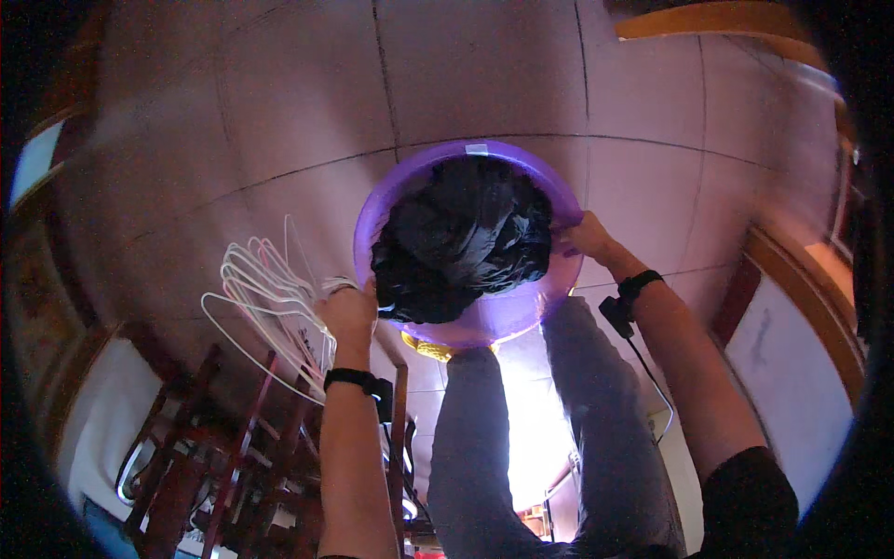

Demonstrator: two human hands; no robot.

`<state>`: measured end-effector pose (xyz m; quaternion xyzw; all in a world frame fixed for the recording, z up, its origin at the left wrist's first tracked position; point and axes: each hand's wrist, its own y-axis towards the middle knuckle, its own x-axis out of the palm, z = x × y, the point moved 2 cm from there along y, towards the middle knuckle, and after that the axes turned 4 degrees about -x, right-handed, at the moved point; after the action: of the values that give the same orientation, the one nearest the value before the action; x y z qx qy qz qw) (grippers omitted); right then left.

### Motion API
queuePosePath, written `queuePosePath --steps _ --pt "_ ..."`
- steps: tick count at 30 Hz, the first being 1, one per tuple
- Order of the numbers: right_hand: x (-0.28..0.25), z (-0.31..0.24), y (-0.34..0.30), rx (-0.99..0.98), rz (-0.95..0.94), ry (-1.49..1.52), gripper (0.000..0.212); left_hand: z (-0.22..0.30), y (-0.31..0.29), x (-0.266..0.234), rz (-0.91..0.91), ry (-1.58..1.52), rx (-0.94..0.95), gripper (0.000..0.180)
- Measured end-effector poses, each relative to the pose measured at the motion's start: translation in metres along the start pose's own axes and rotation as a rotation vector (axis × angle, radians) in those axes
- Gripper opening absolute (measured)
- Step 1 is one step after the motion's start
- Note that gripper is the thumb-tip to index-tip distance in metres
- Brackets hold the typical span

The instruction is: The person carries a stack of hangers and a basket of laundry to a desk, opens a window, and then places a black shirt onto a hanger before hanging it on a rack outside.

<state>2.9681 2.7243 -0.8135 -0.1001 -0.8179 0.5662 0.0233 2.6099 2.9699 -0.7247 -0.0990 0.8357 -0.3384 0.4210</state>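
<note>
Clutching hangers, the left grip flanks the purple basin; the right grip clasps its right side.

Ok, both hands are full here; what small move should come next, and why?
I'd probably firm up the right hand on the rim of the purple basin first. The left hand, at the opposite side, also holds a bunch of pale hangers splaying outward, so it seems less free to steady the heaped dark cloth.
</note>
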Motion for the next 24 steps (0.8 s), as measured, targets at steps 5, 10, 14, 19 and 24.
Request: queuePosePath --steps 5,10,14,19,24 --pt "-0.004 -0.003 -0.021 0.017 -0.002 0.184 0.022 0.016 0.008 0.001 -0.099 -0.063 0.069 0.061" --pt "-0.008 -0.016 -0.031 0.018 -0.032 0.353 0.023 0.004 0.015 0.003 0.018 -0.079 0.077 0.061" --pt "-0.014 -0.038 -0.050 0.043 0.017 0.274 0.019 -0.007 -0.002 -0.037 -0.147 -0.123 0.081 0.061" --pt "-0.038 -0.075 -0.079 -0.248 0.073 -0.096 0.014 -0.036 -0.029 -0.076 -0.052 -0.146 0.080 0.058" --pt "-0.032 -0.189 -0.123 -0.028 -0.003 -0.008 0.009 -0.078 -0.048 -0.089 0.019 -0.318 0.053 0.058"
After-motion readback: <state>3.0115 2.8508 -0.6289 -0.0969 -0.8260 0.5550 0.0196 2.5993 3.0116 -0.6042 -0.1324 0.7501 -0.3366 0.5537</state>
